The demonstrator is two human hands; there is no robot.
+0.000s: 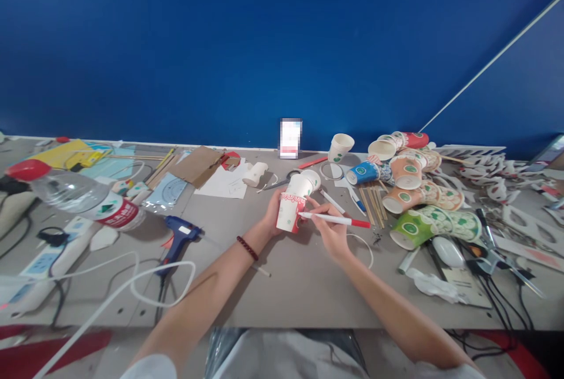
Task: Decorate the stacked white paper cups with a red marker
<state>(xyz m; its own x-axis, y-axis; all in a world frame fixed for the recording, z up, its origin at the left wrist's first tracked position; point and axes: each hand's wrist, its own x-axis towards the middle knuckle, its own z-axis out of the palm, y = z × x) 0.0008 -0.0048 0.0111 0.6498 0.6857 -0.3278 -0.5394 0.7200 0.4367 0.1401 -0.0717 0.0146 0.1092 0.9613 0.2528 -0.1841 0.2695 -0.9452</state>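
Left hand (274, 213) around tapered paper cup (288, 213), slim marker (339, 220) in right hand (333, 240)

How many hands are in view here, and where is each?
2: the left hand holds a red-patterned paper cup near the middle of the table; the right hand, beside it, holds a red-and-white marker.

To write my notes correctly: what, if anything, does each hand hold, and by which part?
The left hand holds a red-patterned paper cup by its side; the right hand holds a red-and-white pen by its white barrel.
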